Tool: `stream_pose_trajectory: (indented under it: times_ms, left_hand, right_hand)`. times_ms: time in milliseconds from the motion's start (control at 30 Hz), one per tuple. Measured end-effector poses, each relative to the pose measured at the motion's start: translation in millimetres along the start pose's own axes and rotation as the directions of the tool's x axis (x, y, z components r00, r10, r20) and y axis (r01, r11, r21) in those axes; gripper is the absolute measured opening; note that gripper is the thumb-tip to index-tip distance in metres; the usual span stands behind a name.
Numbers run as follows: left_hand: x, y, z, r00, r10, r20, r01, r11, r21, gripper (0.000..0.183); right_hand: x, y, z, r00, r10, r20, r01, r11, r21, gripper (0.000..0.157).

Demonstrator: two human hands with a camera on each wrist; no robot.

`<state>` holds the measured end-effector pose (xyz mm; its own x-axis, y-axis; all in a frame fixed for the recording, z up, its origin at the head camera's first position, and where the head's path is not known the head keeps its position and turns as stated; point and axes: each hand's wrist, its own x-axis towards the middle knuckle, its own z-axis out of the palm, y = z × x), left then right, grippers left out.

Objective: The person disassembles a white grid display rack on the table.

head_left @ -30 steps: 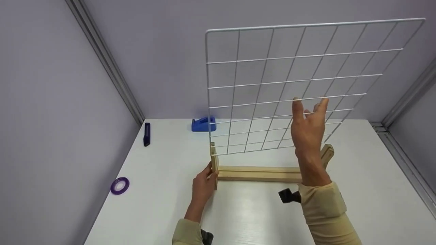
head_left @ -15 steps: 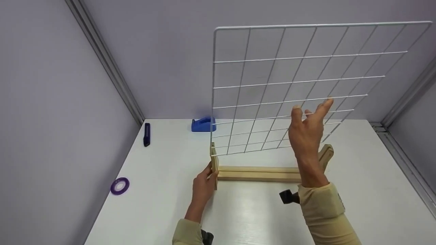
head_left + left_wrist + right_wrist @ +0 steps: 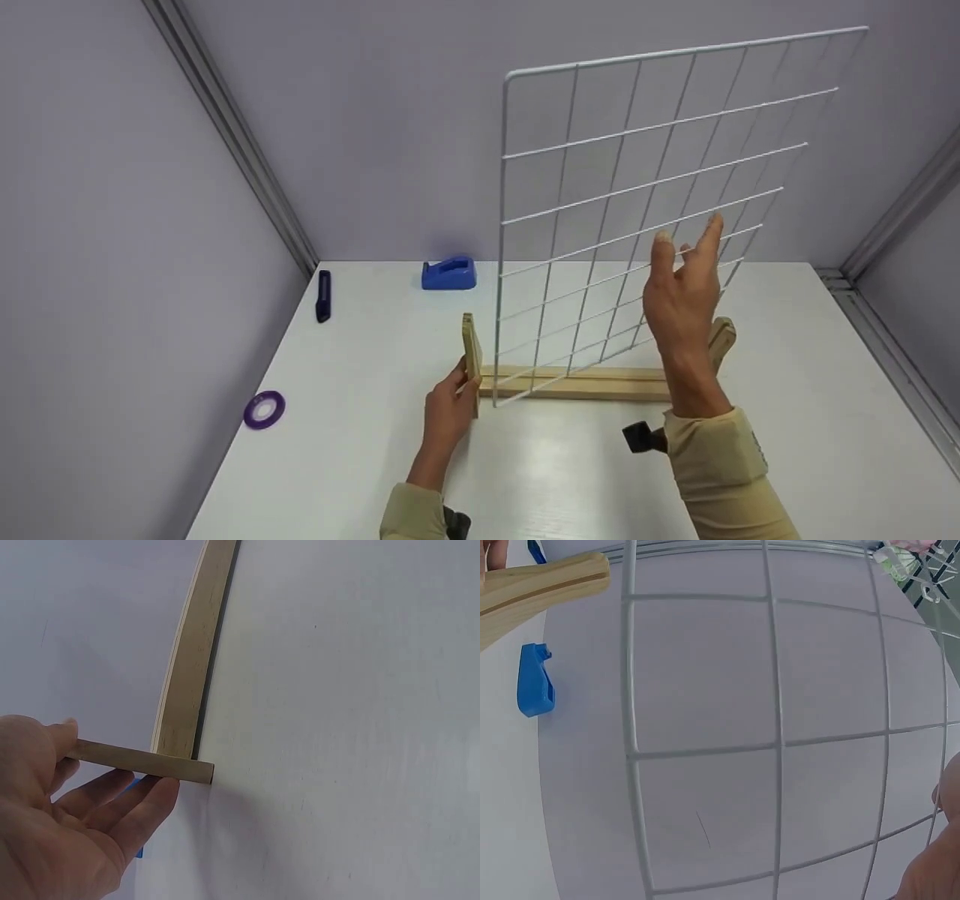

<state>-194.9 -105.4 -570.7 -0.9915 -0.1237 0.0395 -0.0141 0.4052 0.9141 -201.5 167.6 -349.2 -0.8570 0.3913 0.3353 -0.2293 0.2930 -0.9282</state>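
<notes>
My right hand (image 3: 682,307) holds up a white wire grid panel (image 3: 502,223), tilted over the table. Thumb and one finger show along its wires in the head view; the other fingers are mostly hidden. Below stands a wooden stand: a grooved crossbar (image 3: 592,385) with a left upright (image 3: 472,345) and a right upright (image 3: 722,341). My left hand (image 3: 448,409) grips the left upright between thumb and fingers, also seen in the left wrist view. The panel's lower left corner overlaps the crossbar, just right of the left upright.
At the back of the white table (image 3: 360,450) sits a blue tape dispenser (image 3: 448,274). A dark blue box cutter (image 3: 323,296) and a purple tape roll (image 3: 264,409) lie to the left. Grey walls (image 3: 375,135) enclose the back and sides.
The panel's left side has swung right and its lower left corner has come down and nearer, off the left upright to in front of the crossbar. The left hand has stayed put.
</notes>
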Motion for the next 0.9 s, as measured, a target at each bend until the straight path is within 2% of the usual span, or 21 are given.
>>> stream_pose_trajectory:
  times_ms: [100,233,400,567,767,900]
  left_hand:
    - [-0.4,0.9,-0.3,1.0,0.008,0.005,-0.008,1.0,-0.003,0.049]
    - [1.2,2.2,-2.2,1.0,0.002,0.01,-0.001,1.0,-0.006,0.05]
    - [4.6,3.0,-7.4,0.998,-0.046,0.052,0.047,0.999,-0.017,0.054]
    - [8.6,5.1,-12.6,0.996,-0.042,0.083,0.044,0.999,-0.026,0.059]
    - [19.2,12.8,-21.6,0.993,0.021,0.113,-0.017,0.999,-0.037,0.061]
    - [30.7,17.9,-30.0,0.984,0.062,0.167,-0.054,0.997,-0.053,0.066]
  right_hand:
    - [0.0,2.1,-2.3,1.0,-0.015,0.011,0.015,1.0,-0.005,0.072]
    - [-0.5,3.9,-4.9,1.0,0.002,0.025,-0.002,1.0,-0.03,0.072]
    - [-1.7,3.9,-9.7,0.999,0.04,0.027,-0.038,0.997,-0.064,0.074]
    - [-0.7,-1.9,-15.0,0.997,0.057,0.049,-0.054,0.997,-0.06,0.074]
    - [-0.1,-7.1,-20.2,0.997,0.05,0.059,-0.046,0.997,-0.066,0.074]
    - [-0.4,-7.5,-23.5,0.997,0.047,0.06,-0.042,0.997,-0.071,0.072]
